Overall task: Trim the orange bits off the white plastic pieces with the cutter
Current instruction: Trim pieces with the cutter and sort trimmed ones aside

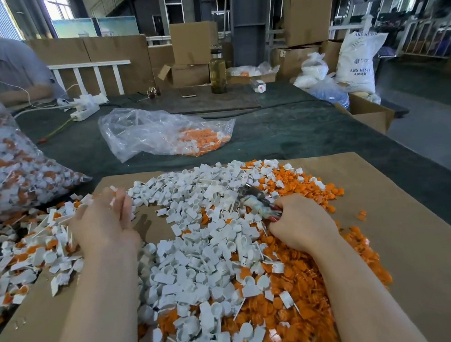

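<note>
White plastic pieces [188, 258] lie heaped on the cardboard sheet [404, 237], mixed with cut orange bits [306, 294]. Judge them light, stiff and slippery; pinch each by its white body, clear of the orange tab. Your left hand [106, 222] hovers palm-down at the untrimmed pile's edge; motion blur hides its fingertips. Your right hand [302, 221] rests on the heap, fingers curled round the cutter [259, 202] handles, blades pointing away.

Bright daylight from rear windows [58, 6], wide-angle edge bending, left fingers [118, 200] seemingly motion-blurred
</note>
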Demonstrator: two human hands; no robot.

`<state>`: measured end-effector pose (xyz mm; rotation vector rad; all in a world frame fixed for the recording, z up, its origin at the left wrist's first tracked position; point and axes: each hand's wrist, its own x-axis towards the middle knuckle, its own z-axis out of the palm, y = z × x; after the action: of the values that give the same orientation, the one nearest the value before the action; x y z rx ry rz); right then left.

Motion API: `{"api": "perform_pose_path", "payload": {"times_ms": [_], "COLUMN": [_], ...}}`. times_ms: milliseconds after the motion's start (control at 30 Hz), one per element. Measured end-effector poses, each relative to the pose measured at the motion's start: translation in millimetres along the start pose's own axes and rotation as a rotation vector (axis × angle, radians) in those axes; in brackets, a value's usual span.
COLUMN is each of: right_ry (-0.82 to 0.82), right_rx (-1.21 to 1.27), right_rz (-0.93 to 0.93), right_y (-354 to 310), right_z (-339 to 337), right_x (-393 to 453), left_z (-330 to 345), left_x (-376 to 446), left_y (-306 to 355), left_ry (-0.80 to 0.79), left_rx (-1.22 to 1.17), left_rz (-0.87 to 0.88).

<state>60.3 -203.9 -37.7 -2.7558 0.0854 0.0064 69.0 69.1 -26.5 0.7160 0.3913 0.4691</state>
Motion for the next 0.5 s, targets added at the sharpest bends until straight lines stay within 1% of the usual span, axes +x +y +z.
{"api": "perform_pose_path", "payload": {"times_ms": [33, 67, 100, 167, 200, 267, 300, 367, 433, 500], "right_ry": [0.006, 0.013, 0.022, 0.058, 0.075, 0.091, 0.089, 0.080, 0.076, 0.078], "right_rx": [-0.006, -0.015, -0.023, -0.034, -0.037, -0.036, -0.036, -0.040, -0.049, -0.063], "right_rz": [0.001, 0.002, 0.007, 0.016, 0.018, 0.019, 0.019, 0.022, 0.026, 0.027], "right_y": [-1.0, -1.9, -3.1, -5.1, -5.8, -6.3, -6.3, -6.4, -6.6, -7.0], "right_z": [0.5, 1.0, 1.5, 2.5, 2.8, 3.1, 2.9, 3.1, 3.9, 5.1], "right_x": [0.3, 0.2, -0.1, -0.5, -0.6, -0.6, -0.3, 0.5, 1.3, 1.8], "left_z": [3.6, 7.7, 12.3, 14.0, 14.6, 13.6, 14.6, 16.8, 18.6, 19.7], "left_x": [-3.3, -3.7, -3.5, -5.6, -8.5, -14.4, -15.8, -21.2, -23.7, -26.0], "left_y": [0.5, 2.1, 0.8, -4.5, -7.7, -13.9, -17.0, -25.2, -33.2, -37.9], "left_ry": [0.062, 0.117, 0.104, -0.003, -0.074, -0.248, -0.328, -0.459, -0.486, -0.449], "left_rx": [0.085, 0.227, 0.370, 0.642, 0.812, 1.168, 1.306, 1.493, 1.641, 1.727], "left_rz": [0.017, 0.019, 0.005, -0.012, 0.009, 0.106, 0.158, 0.232, 0.309, 0.387]}}
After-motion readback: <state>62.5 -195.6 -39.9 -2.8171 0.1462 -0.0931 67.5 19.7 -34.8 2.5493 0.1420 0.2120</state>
